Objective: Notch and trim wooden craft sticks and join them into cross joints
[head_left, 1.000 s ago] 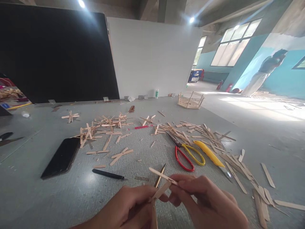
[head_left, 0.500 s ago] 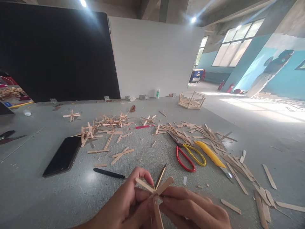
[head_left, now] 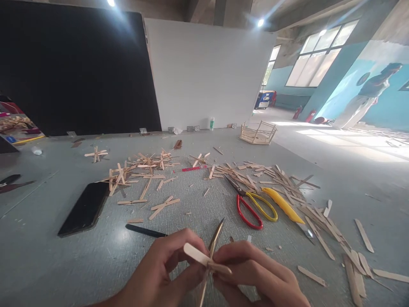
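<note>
- Low centre, above the grey floor (head_left: 64, 264): crossed craft sticks (head_left: 204, 259), pale flat wood with rounded ends, pinched from both sides.
- Left hand (head_left: 159, 273) closed on the crossing, thumb over one stick; right hand (head_left: 252, 275) pinching the other end.
- Lower stick tip and both wrists cut off by the bottom edge; joint hidden under fingertips, possibly a brass-coloured pen nib (head_left: 216, 232) poking up behind.
- Just beyond: black pen (head_left: 145, 231), black phone (head_left: 84, 209).
- Further: red-and-yellow scissors (head_left: 252, 202), yellow knife (head_left: 286, 207), scattered sticks (head_left: 271, 179).
- Far: small stick basket (head_left: 258, 133).
</note>
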Demonstrator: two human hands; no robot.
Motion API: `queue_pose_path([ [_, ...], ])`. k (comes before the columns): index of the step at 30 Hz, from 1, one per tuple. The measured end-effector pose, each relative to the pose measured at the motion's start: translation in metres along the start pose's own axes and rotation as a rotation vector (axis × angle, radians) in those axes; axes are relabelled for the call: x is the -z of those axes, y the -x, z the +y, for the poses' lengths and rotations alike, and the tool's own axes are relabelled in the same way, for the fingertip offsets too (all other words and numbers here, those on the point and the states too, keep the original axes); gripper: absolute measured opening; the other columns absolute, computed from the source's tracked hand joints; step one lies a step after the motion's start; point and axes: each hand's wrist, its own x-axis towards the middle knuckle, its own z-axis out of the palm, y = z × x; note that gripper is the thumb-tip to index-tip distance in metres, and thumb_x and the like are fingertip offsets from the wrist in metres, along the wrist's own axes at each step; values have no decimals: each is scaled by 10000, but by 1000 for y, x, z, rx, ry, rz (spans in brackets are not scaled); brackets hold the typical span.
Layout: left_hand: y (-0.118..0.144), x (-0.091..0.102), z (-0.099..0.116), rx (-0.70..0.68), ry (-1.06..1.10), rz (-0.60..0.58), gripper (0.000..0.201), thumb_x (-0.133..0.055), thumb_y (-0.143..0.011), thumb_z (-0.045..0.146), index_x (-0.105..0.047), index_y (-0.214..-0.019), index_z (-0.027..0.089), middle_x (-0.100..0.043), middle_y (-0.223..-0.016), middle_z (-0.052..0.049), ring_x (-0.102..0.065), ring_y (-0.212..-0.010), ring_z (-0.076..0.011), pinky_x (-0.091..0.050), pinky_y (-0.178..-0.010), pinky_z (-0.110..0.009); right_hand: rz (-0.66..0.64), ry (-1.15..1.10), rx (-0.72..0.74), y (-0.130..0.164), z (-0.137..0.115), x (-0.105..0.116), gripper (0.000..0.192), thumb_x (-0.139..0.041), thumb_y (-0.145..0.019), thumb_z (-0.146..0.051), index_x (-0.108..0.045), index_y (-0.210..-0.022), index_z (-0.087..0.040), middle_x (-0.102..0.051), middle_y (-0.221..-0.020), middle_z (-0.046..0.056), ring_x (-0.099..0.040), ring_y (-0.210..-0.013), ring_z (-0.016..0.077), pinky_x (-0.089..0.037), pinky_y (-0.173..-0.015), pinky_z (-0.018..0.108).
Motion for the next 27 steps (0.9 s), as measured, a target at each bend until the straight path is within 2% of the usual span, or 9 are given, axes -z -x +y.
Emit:
queue_pose_path([
  [4,-1,6,2,-50,-84,-32,246,-690,-945,455,-690,-890,215,-676,-912,-39,-598,-896,-203,-454,-834,-303,15,17,-33,2,1,2,343,-720,-806,91,-646,-994,-187,-739,-990,40,-743,-801,99,-602,-775,135],
  [9,3,10,1,-148,-204,-22,329,-607,-963,555,-718,-1014,249,-589,-819,-23,-553,-778,-184,-461,-748,-294,68,8,-50,-1,0,3,313,-701,-809,105,-673,-960,-168,-743,-973,54,-743,-803,100,-593,-782,132],
  [11,5,8,-1,-99,-115,-72,393,-619,-939,604,-696,-1096,252,-559,-764,-7,-510,-701,-159,-456,-685,-275,98,6,-52,-2,-1,2,287,-694,-814,99,-683,-932,-162,-745,-954,55,-743,-792,100,-594,-777,127],
  [13,6,5,-2,-45,12,-116,397,-697,-901,561,-666,-1162,264,-588,-827,-8,-499,-644,-123,-442,-625,-245,115,22,-51,-3,-1,1,265,-698,-817,85,-689,-911,-162,-749,-948,55,-744,-783,97,-595,-767,118],
  [16,7,0,0,-43,34,-65,326,-804,-842,350,-675,-1140,313,-588,-1064,-14,-537,-644,-81,-463,-623,-222,136,57,-46,-4,-3,1,257,-704,-815,71,-690,-894,-173,-759,-938,51,-748,-763,99,-604,-755,122],
  [18,7,-2,3,-50,-52,-21,277,-798,-849,278,-700,-1102,332,-552,-1046,7,-538,-673,-80,-472,-648,-213,144,83,-47,-6,-4,3,249,-698,-828,56,-694,-892,-185,-769,-927,47,-755,-747,106,-616,-743,133],
  [20,7,-3,6,-19,-91,-18,237,-760,-901,338,-702,-1130,335,-547,-941,13,-527,-698,-97,-464,-655,-206,154,102,-49,-8,-4,5,239,-695,-836,43,-695,-881,-192,-774,-915,43,-759,-730,108,-622,-726,135],
  [23,9,-4,8,109,30,-68,314,-693,-947,510,-666,-1192,314,-592,-846,8,-558,-702,-112,-477,-663,-216,162,115,-48,-8,-4,6,240,-701,-824,46,-701,-872,-189,-776,-907,41,-762,-722,108,-621,-719,131],
  [27,9,-7,8,225,183,-76,468,-739,-902,556,-617,-1262,283,-691,-908,-17,-675,-723,-137,-555,-708,-265,176,106,-65,-8,-2,3,241,-697,-816,48,-708,-883,-183,-772,-911,39,-761,-735,107,-613,-715,134],
])
